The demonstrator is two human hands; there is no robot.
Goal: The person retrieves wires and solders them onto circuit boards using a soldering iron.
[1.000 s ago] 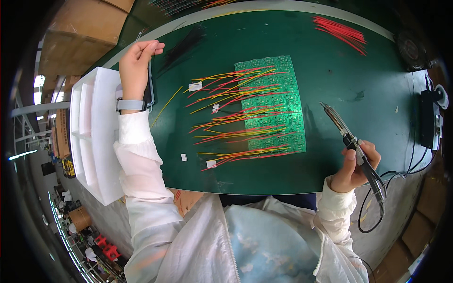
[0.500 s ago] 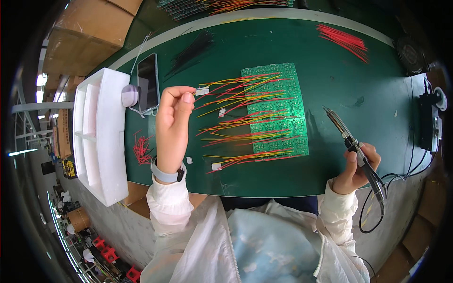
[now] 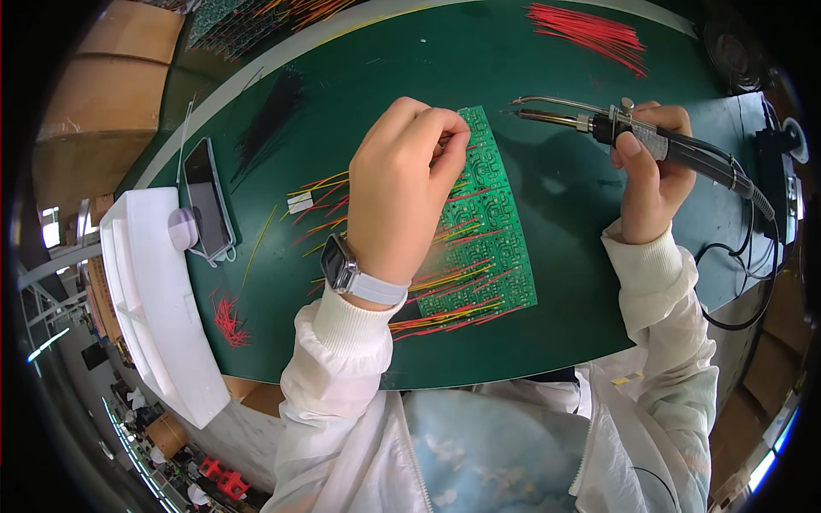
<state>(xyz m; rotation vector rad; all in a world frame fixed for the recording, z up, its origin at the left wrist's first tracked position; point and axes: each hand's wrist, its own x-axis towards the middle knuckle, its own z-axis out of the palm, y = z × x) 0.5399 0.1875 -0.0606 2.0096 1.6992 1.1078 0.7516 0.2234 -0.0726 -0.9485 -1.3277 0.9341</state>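
Green circuit boards in a joined panel (image 3: 511,248) lie on the table, with red and yellow wires (image 3: 453,278) laid across them in rows. My left hand (image 3: 410,162) is over the panel's upper left part, thumb and fingertips pinched together at its far edge. What the pinch holds is hidden; a short red wire end shows just beside the fingertips. My right hand (image 3: 652,167) grips a soldering iron (image 3: 605,126) with a thin metal guide tube along its top. The iron points left, its tip raised right of the panel and apart from it.
Red wires (image 3: 590,36) lie at the back right, black wires (image 3: 269,120) at the back left. A phone (image 3: 208,192), a white foam tray (image 3: 162,299) and short red wires (image 3: 229,321) are at left. A black device (image 3: 776,184) stands at right, near the iron's cable.
My left hand has moved right, from the wires' left ends to over the panel. My right hand has raised the iron and turned its tip left. The whole view has shifted.
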